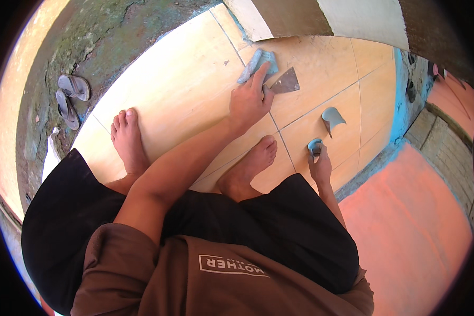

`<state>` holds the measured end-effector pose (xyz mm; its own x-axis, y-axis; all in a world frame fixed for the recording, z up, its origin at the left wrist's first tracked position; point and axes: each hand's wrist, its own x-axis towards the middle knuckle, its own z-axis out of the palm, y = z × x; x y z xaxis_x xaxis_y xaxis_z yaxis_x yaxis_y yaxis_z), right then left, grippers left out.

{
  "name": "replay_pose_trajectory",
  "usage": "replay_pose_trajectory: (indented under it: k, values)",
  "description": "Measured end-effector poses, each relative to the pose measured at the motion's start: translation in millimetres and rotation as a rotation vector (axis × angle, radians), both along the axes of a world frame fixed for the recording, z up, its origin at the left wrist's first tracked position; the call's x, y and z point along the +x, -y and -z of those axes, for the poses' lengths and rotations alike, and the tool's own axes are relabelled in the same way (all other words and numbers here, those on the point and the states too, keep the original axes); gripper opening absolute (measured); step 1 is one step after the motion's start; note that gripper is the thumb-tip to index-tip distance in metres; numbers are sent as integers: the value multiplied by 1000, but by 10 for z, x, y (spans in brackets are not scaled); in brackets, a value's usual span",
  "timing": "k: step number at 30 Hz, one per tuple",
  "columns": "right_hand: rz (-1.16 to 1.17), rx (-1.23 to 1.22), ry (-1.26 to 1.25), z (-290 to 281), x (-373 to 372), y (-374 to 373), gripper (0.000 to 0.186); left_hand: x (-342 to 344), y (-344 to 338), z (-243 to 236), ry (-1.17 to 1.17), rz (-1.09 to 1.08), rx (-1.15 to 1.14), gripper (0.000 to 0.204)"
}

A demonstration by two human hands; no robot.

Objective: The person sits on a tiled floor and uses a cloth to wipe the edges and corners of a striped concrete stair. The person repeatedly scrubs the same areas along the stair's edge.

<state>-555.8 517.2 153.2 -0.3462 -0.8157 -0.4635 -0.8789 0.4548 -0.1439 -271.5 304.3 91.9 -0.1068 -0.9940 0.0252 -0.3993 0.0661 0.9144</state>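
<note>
My left hand (pixel 250 100) is low over the tiles, with a scraper (pixel 287 81) in its grip. The scraper's dark, flared metal blade sticks out past the thumb, and its handle is hidden under the palm. The index finger reaches forward onto a folded light-blue cloth-like piece (pixel 254 64). On the right, my right hand (pixel 321 163) pinches a small, round blue-grey cup-like piece (pixel 315 146) by its side. Just beyond it lies a curved grey sheet-like piece (pixel 332 120), apart from the fingers.
My bare feet (pixel 127 131) rest on the cream tiled floor (pixel 184 68). A pair of grey flip-flops (pixel 68 100) sits on mossy ground at the left. A brown-and-white striped wall (pixel 363 21) borders the far side, and a pink surface (pixel 405 210) with a blue edge lies at the right.
</note>
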Motion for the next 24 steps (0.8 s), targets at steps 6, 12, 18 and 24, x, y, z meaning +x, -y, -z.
replay_pose_trajectory:
  k: [6,12,18,24]
  values:
    - [660,-44,832,-100,-114,398,38,-15,-64,-45,-162,79,-132,54]
    - [861,-119,1328,-391,220,1143,40,-249,-66,-331,-326,176,-240,45]
    - [783,-86,1515,-615,581,1640,44,-472,111,-433,-707,346,831,33]
    - [694,-108,1331,-553,601,1793,44,-276,364,-544,-786,400,1072,33]
